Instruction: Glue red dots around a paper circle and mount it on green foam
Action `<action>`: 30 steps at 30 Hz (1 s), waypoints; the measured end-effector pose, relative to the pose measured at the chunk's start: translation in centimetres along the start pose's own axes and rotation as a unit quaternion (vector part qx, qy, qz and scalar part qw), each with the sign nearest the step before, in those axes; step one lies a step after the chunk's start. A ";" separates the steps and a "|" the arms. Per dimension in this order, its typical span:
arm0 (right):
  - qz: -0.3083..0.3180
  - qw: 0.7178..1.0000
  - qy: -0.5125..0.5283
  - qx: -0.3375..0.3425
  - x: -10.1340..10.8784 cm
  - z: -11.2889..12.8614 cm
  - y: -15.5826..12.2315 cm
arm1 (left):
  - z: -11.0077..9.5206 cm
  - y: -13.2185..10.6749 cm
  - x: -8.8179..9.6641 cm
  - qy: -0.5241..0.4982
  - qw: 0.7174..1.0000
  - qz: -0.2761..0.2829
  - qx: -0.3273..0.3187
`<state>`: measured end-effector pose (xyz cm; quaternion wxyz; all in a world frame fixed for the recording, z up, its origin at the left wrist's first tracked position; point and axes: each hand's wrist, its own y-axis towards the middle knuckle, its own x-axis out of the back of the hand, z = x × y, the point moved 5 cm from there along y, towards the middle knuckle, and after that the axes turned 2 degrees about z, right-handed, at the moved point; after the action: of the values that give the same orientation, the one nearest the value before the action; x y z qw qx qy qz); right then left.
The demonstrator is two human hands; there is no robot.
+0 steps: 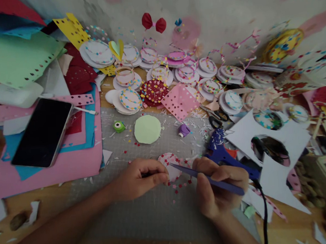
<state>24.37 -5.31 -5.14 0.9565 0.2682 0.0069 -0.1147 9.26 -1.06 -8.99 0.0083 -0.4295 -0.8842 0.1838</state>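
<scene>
My right hand (222, 186) grips a pair of blue-purple tweezers (226, 187), tips pointing left. Those tips reach over a small pale pink paper disc (172, 172) with red and pink stars around its rim. At the disc's left edge, my left hand (141, 177) is closed, thumb and fingertips pinching that edge. Loose paper stars (180, 186) are scattered on the grey cutting mat (124, 210) beside the disc. Beyond the hands lies a pale green paper disc (147, 129), between a green hole punch (119, 126) and a purple hole punch (184, 130).
Along the wall stand several decorated paper hats (128, 99). A blue glue gun (223, 151) with a black cord, scissors (218, 118) and cut white card (281, 173) are on the right. At left, a phone (42, 132) rests on coloured paper sheets (85, 164).
</scene>
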 end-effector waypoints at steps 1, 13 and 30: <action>0.003 1.000 -0.002 -0.002 0.0 0.0 0.0 | 0.0 0.0 0.0 0.000 1.000 0.000 -0.001; 0.011 1.000 0.004 -0.014 -0.2 -0.1 0.0 | 0.0 0.1 0.0 0.011 1.000 -0.001 -0.004; 0.006 1.000 -0.006 0.002 0.0 0.0 0.1 | 0.0 0.0 0.1 0.006 1.000 -0.001 0.001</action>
<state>24.41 -5.21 -5.12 0.9568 0.2690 -0.0007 -0.1104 9.26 -0.98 -8.99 0.0144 -0.4296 -0.8845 0.1815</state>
